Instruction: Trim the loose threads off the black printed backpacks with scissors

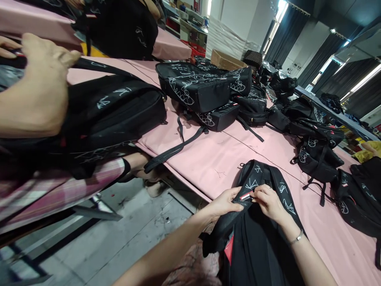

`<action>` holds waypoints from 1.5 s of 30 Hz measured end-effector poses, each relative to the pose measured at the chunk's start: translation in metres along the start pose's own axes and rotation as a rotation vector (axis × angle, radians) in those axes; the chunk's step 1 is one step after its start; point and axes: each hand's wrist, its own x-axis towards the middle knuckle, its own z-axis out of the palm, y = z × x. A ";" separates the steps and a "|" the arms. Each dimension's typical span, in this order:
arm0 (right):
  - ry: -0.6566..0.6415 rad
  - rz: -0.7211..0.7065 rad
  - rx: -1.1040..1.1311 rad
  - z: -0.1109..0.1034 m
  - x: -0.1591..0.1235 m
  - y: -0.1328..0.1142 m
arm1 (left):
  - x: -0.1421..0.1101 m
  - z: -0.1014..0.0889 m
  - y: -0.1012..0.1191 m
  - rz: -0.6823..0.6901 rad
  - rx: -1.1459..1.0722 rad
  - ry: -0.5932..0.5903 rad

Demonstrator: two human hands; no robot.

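Observation:
A black backpack [264, 238] with white scribbled lettering lies in front of me, partly on the pink-covered table. My left hand [229, 202] grips one of its shoulder straps [253, 178], thumb on top, beside a small red and white label [245, 196]. At the label's right end, the fingers of my right hand [269, 200] are pinched together. Whether they hold the label's edge or something tiny such as a thread, I cannot make out. A red patch [229, 249] shows at the backpack's left side.
Stacked black bags [205, 87] stand on the pink table [208, 159] ahead, with more bags [318, 151] along the right. At left, a co-worker's arm [35, 91] reaches over another backpack [113, 107]. A cardboard box [228, 60] sits farther back.

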 end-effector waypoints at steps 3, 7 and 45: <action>0.110 0.085 0.045 0.007 -0.011 -0.008 | -0.002 0.005 -0.001 0.009 -0.014 0.020; 0.218 0.251 0.048 0.013 -0.030 -0.023 | -0.005 0.011 -0.001 -0.005 -0.025 0.054; 0.572 1.341 0.390 -0.048 -0.282 -0.023 | -0.061 0.092 -0.106 0.629 1.369 -0.136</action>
